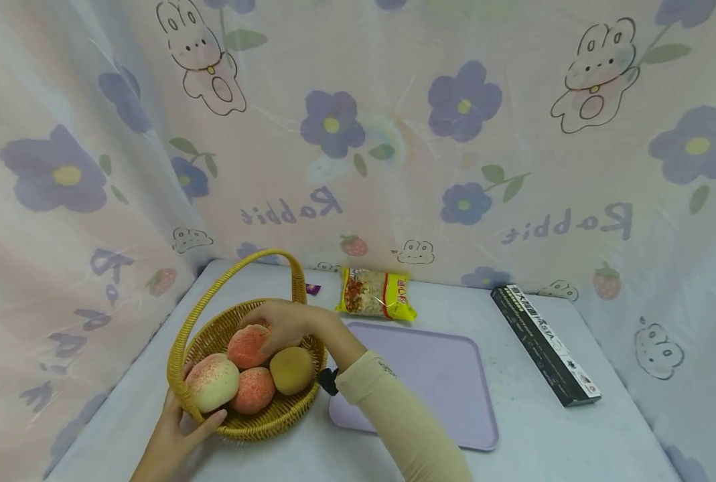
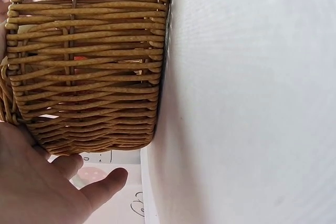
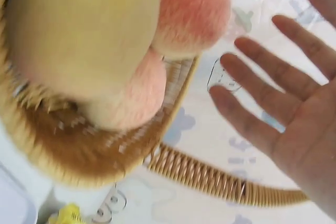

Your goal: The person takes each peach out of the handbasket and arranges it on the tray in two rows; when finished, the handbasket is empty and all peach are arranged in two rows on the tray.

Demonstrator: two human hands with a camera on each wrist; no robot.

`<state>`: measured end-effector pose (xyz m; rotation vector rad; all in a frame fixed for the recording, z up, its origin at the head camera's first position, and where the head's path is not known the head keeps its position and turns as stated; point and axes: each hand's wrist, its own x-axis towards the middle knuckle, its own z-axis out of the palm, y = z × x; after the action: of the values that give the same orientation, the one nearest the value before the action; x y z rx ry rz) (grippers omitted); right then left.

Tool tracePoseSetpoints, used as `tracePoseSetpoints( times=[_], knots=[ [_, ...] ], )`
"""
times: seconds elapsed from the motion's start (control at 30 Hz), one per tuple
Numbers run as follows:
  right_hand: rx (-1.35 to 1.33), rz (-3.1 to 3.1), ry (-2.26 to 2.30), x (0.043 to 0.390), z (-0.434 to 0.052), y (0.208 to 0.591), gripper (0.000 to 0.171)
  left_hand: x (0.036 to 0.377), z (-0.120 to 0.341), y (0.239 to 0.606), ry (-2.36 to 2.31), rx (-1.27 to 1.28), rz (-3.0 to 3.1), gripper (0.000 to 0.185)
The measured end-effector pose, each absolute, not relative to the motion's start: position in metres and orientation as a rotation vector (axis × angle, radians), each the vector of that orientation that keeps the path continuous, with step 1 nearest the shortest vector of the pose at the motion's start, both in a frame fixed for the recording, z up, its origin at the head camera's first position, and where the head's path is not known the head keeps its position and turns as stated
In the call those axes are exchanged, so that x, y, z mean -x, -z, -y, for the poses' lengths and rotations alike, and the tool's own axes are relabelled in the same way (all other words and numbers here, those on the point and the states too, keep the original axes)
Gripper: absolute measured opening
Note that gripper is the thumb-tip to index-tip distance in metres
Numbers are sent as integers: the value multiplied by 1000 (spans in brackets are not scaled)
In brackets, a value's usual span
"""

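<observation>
A woven wicker basket (image 1: 261, 428) with a tall arched handle stands at the left of the table. In it lie a large pale peach (image 1: 213, 381), a red peach (image 1: 249, 346) at the back, another reddish peach (image 1: 254, 390) in front, and a brownish-yellow round fruit (image 1: 292, 370). My left hand (image 1: 177, 428) holds the basket's near left side by the handle's base, its thumb along the rim. Over the back of the basket, my right hand (image 1: 285, 325) overlaps the back peach in the head view. The right wrist view shows its fingers (image 3: 262, 93) straight and spread, nothing between them.
To the basket's right lies a light purple tray (image 1: 436, 375), under my right forearm. Behind it is a yellow food packet (image 1: 374, 294), with a small purple packet (image 1: 313, 289) to its left. A long black pasta box (image 1: 541, 345) lies at the right. Printed curtains surround the table.
</observation>
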<state>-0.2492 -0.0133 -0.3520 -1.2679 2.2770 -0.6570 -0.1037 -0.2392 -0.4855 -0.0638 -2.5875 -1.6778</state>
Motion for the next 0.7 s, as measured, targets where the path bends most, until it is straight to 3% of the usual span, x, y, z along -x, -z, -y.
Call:
tracePoseSetpoints(
  times=[0.7],
  knots=[
    [1257, -2073, 624, 232, 73, 358, 56, 104, 240, 488, 1639, 57, 2650, 103]
  ],
)
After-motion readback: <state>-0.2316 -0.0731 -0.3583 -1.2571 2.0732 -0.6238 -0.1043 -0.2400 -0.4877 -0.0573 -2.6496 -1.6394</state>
